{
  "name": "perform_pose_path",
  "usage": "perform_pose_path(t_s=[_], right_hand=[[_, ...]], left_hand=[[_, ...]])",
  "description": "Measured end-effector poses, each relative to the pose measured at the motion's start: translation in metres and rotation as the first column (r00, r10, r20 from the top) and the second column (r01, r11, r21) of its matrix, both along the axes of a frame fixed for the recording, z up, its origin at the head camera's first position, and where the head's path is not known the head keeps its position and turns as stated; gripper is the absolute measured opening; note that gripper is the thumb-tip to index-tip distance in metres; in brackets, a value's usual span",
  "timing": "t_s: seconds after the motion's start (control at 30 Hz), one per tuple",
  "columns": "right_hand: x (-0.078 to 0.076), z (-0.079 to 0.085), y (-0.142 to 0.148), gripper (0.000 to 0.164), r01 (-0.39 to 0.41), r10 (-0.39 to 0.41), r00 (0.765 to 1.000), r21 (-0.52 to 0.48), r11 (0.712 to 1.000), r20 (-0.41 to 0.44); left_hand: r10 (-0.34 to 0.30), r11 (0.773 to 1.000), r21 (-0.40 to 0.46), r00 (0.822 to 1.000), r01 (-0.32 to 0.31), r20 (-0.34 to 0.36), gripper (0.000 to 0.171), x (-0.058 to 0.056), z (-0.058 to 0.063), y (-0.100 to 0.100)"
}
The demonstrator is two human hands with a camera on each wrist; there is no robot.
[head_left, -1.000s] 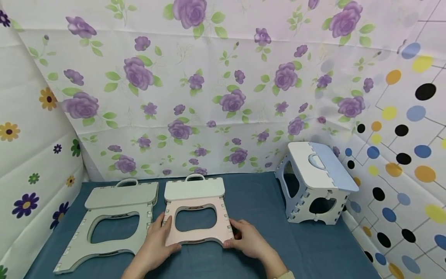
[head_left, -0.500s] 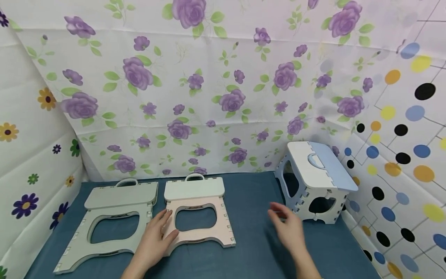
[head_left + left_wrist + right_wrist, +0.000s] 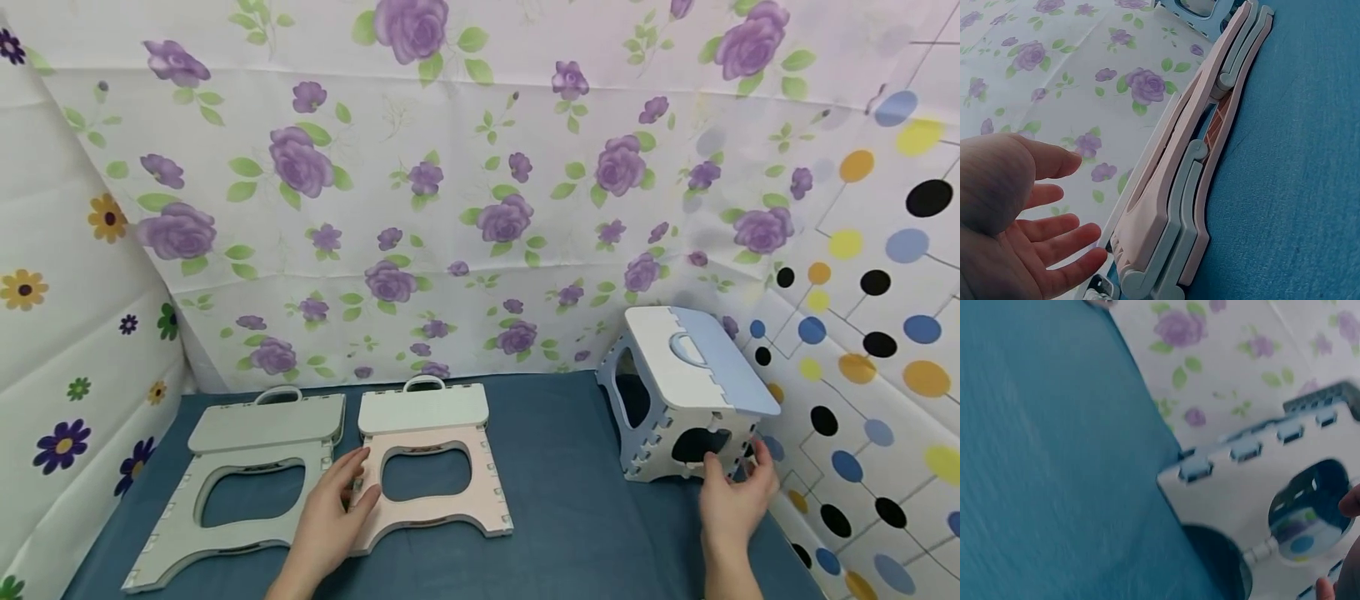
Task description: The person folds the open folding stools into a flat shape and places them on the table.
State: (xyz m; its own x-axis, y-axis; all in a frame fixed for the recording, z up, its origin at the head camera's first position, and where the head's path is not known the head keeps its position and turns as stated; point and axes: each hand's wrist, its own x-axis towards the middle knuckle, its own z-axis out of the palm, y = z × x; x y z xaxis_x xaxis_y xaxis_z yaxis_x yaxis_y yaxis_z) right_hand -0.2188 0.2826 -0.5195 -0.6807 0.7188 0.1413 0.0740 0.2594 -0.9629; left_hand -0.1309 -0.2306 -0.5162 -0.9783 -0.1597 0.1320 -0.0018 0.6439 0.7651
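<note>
A folded pink-and-white step stool lies flat in the middle of the table. My left hand is at its left edge with fingers extended; in the left wrist view that hand has its thumb apart and holds nothing. At the right stands an unfolded blue-and-white step stool with its top level and its legs spread. My right hand is at the stool's front right corner, thumb before the front panel and fingers by the right side. Only the thumb and a fingertip show beside the panel in the right wrist view.
A larger folded grey-green step stool lies left of the pink one. Blue cloth covers the table. A flowered curtain closes off the back, and a dotted sheet stands close on the right.
My right hand has left the pink stool's right side and travelled right to the blue-and-white stool. The left hand has stayed by the pink stool, its thumb lifting off the front corner.
</note>
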Motion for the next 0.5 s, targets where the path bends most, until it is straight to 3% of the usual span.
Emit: perform_pose_path(t_s=[0.27,0.5], right_hand=[[-0.01,-0.015,0.017,0.085,-0.131,0.125,0.986,0.049,0.99,0.112],[-0.025,-0.023,0.022,0.083,-0.114,0.107,0.987,0.048,0.992,0.121]], left_hand=[[0.015,1.0,0.016,1.0,-0.015,-0.002,0.061,0.0,0.0,-0.001],[0.019,1.0,0.025,1.0,-0.019,-0.015,0.06,0.001,0.001,-0.002]])
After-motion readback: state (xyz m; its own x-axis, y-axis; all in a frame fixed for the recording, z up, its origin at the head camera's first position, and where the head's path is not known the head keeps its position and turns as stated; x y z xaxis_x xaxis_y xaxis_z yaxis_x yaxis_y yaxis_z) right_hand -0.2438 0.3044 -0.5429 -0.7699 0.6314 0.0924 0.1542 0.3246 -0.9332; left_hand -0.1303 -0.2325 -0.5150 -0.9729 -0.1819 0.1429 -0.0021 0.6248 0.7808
